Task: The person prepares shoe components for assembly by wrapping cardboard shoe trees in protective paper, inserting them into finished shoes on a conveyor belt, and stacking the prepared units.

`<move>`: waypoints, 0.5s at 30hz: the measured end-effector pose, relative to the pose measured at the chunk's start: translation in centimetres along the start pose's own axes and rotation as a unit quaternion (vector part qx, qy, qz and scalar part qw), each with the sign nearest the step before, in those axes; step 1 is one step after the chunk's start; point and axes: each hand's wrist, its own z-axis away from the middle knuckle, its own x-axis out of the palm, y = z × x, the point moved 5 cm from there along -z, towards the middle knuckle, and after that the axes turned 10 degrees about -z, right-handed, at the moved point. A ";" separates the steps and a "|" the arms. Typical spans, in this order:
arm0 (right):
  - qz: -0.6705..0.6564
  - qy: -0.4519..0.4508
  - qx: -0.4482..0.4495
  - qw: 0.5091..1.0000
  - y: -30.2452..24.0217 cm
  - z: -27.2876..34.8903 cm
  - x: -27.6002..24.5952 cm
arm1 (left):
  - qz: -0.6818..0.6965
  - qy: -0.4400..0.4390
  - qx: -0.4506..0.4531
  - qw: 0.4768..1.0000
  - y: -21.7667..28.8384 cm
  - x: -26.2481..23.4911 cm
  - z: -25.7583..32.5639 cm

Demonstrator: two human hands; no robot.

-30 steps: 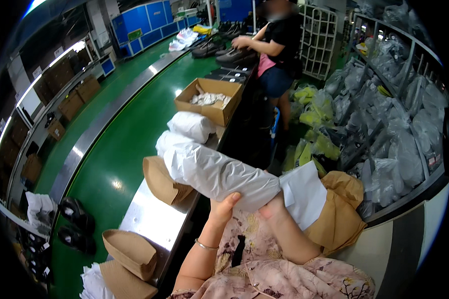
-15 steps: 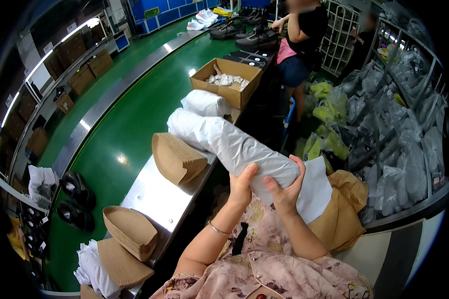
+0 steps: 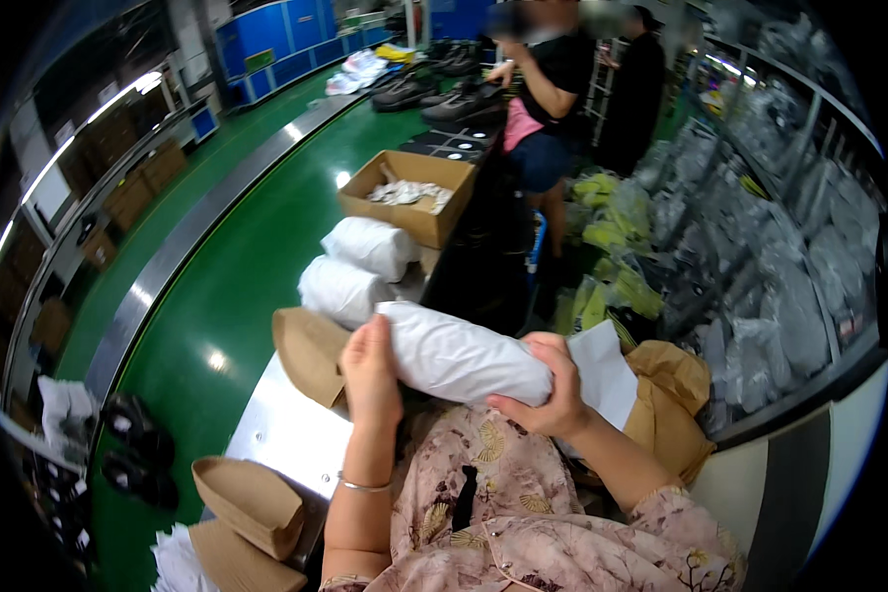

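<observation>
A white paper roll [image 3: 469, 355], stuffed and creased, lies slantwise between my hands above my lap. My right hand [image 3: 553, 390] is closed round its right end, thumb below and fingers over the top. At the other end, my left hand [image 3: 370, 370] has its fingers pressed together against the paper. Just beyond, two more white paper bundles [image 3: 343, 292] [image 3: 370, 247] lie side by side on the bench. A stack of brown cardboard shoe inserts [image 3: 306, 355] stands beside my left hand, partly hidden by it.
More brown inserts [image 3: 247, 503] sit on the metal ledge [image 3: 291, 424]. An open carton [image 3: 405, 222] with crumpled paper stands farther along. Black shoes [image 3: 138, 444] rest on the green conveyor [image 3: 207, 306]. Bagged items crowd a rack [image 3: 760, 257] at right. A co-worker [image 3: 548, 99] stands ahead.
The held roll has come down and left, and now shows apart from the bundle behind it. My left hand has shifted from its underside to its left end.
</observation>
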 end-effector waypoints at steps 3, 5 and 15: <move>-0.065 0.043 0.091 0.993 1.8 -1.0 1.5 | 0.137 -0.063 -0.077 0.986 3.5 1.4 -1.3; -0.128 0.069 0.185 0.972 3.2 -1.0 3.1 | 0.136 -0.099 -0.055 0.984 5.8 2.2 -2.4; -0.168 0.042 0.184 0.967 5.7 -6.0 9.8 | 0.097 -0.015 -0.034 0.995 8.6 -2.7 -12.4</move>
